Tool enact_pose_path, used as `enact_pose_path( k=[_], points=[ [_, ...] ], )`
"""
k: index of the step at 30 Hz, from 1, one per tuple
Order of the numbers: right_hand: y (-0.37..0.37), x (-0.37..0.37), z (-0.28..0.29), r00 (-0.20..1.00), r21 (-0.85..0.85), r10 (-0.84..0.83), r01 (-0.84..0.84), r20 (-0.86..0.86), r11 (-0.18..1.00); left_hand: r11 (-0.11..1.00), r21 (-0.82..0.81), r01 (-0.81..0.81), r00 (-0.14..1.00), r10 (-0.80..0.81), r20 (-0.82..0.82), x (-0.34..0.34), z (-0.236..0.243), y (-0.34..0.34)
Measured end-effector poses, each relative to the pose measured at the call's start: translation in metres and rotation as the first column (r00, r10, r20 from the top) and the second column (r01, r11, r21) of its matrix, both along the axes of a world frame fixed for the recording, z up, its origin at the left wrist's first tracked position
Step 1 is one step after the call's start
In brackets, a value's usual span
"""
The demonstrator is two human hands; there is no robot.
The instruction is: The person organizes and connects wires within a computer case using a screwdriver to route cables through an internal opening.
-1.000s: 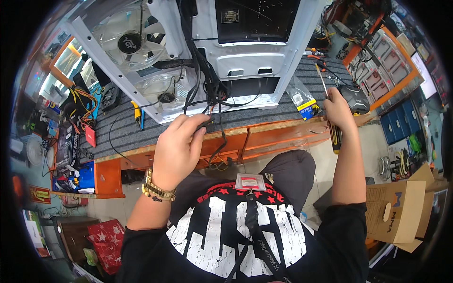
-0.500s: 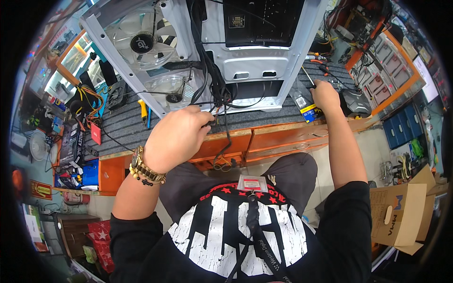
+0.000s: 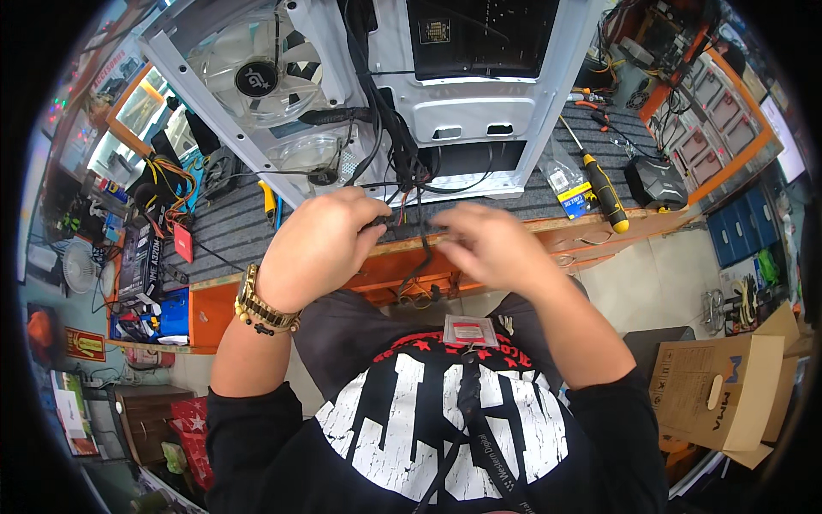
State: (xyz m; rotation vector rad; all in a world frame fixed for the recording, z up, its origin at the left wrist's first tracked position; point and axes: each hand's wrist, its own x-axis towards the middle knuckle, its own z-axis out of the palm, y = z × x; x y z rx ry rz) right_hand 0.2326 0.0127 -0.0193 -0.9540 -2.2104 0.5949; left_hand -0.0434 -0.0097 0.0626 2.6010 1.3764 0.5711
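Observation:
A white computer case (image 3: 467, 113) stands on the bench before me, its clear fans at the left and a bundle of black cables (image 3: 396, 154) running down its middle. At the lower end of the bundle, my left hand (image 3: 321, 244) is closed, its fingertips pinching a black cable (image 3: 379, 221). My right hand (image 3: 488, 248) is just right of the hanging cables, fingers apart and a little blurred, with nothing visible in it. A yellow-and-black screwdriver (image 3: 604, 193) lies right of the case, beside a small plastic packet of cable ties (image 3: 575, 199).
Orange-handled pliers (image 3: 591, 104) and a black power supply (image 3: 658, 182) are farther right on the ribbed grey mat (image 3: 235, 236). A yellow-handled tool (image 3: 269, 204) rests left of the case. An open cardboard box (image 3: 715, 390) stands on the floor at right.
My right hand has let go of the screwdriver, which now lies on the mat, and has moved left to the cables. My left hand stays nearly in place.

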Motion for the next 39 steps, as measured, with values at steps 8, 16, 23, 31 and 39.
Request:
enact_pose_path(
  k=[8,16,23,31,39],
  points=[
    [0.012,-0.058,-0.034,0.983,0.287,-0.123,0.079,0.137,0.955,0.998,0.06,-0.003,0.999,0.0,0.05,-0.002,-0.004,-0.003],
    [0.009,-0.058,-0.032,0.983,0.22,-0.075,0.112,-0.169,0.969,0.992,-0.125,-0.03,0.99,0.046,0.131,-0.005,0.002,-0.005],
    [0.007,-0.051,-0.03,0.977,0.06,-0.075,0.088,-0.199,0.994,0.979,-0.191,0.068,0.975,-0.025,0.219,-0.005,0.002,0.001],
    [0.011,-0.051,-0.041,0.968,0.147,-0.017,0.055,-0.25,0.988,0.98,-0.192,0.05,0.972,-0.004,0.236,-0.007,-0.003,0.003],
    [0.011,-0.052,-0.023,0.835,-0.183,-0.19,0.11,-0.516,0.977,0.975,-0.22,-0.041,0.964,0.097,0.247,-0.008,0.001,-0.005]
  ],
)
